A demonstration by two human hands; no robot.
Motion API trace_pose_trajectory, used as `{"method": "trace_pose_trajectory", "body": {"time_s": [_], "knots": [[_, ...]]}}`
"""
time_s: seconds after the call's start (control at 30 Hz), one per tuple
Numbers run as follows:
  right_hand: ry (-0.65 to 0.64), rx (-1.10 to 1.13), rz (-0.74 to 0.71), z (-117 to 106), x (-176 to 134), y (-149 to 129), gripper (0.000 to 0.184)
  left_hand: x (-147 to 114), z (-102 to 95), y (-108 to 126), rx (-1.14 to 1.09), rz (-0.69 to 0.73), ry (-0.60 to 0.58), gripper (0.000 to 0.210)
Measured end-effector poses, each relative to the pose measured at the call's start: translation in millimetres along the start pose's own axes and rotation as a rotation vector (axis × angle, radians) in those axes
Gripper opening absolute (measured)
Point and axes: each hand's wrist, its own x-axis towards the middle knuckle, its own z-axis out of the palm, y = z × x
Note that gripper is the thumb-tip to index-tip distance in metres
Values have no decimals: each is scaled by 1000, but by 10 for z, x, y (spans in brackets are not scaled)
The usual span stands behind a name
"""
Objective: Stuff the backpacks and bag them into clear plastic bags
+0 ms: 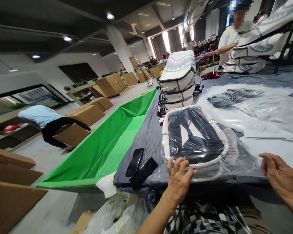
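Observation:
A black backpack panel with white trim and two white angular patches [197,138] lies on the table inside a clear plastic bag [244,162]. My left hand [179,178] is at its near edge, fingers bent and closed on the bag's plastic. At the right end of the bag is my right hand [279,175], its thumb and fingers pinched together at the plastic's edge; the exact grip is partly hidden. Behind the bagged backpack rises a stack of white backpacks [178,78] with a zigzag mouth print.
Two dark phones [143,169] lie by the table's left corner. A green fabric-lined bin [112,146] adjoins the table on the left. Loose plastic bags [266,104] spread across the right. A co-worker [228,42] stands behind more white backpacks [254,48]; another person [44,120] bends over cardboard boxes.

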Motion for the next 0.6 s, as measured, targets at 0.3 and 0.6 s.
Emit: {"method": "trace_pose_trajectory", "body": {"time_s": [0.3,0.6], "knots": [[-34,-229,-83,213,354,-93,74,257,61,-270,-347,-95,-358,27],[-244,29,209,-108,540,-82,70,304,68,-318,-521,-233,-496,40]]}}
